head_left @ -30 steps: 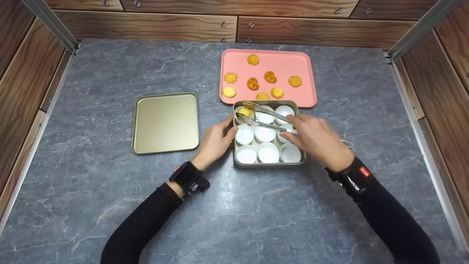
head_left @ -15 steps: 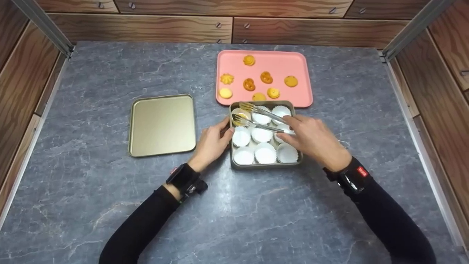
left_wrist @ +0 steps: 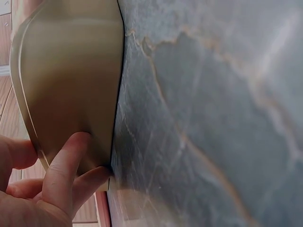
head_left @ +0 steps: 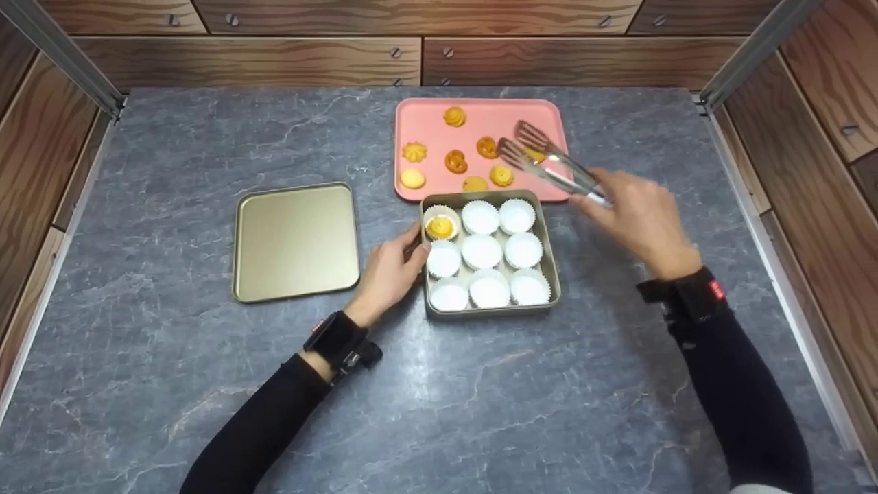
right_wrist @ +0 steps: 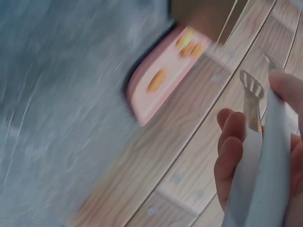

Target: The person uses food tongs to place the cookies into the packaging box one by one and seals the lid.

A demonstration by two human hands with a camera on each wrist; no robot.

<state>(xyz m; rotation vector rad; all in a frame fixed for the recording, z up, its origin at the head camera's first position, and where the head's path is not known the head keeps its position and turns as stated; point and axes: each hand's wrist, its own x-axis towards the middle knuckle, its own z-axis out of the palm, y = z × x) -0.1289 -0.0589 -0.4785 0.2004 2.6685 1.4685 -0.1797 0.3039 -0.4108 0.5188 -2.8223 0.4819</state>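
Note:
My left hand point(head_left: 387, 271) holds the left side of a square tin point(head_left: 490, 313), its thumb at the rim and fingers against the outer wall point(left_wrist: 71, 75) in the left wrist view. White paper cups point(head_left: 481, 252) in rows fill the tin. A yellow cookie point(head_left: 439, 226) sits in the far-left cup. My right hand point(head_left: 638, 216) grips metal tongs point(head_left: 569, 184) by their arms. Their slotted heads, spread apart, hang over the right part of the pink tray point(head_left: 439, 108), overlapping a cookie point(head_left: 534, 155) there. The right wrist view shows fingers and thumb around the tongs point(right_wrist: 258, 184).
On the tray lie pretzel-shaped cookies point(head_left: 455, 162), a swirl cookie point(head_left: 454, 116), a star-shaped one point(head_left: 413, 151) and several others. The tin's near-square lid point(head_left: 296, 241) lies on the grey marbled table left of my left hand. Wood-patterned panels point(head_left: 274, 58) border the table.
My right hand has lifted the tongs out of the tin's far-left cup and swung them up and right over the tray. The yellow cookie stays in that cup. My left hand keeps its place.

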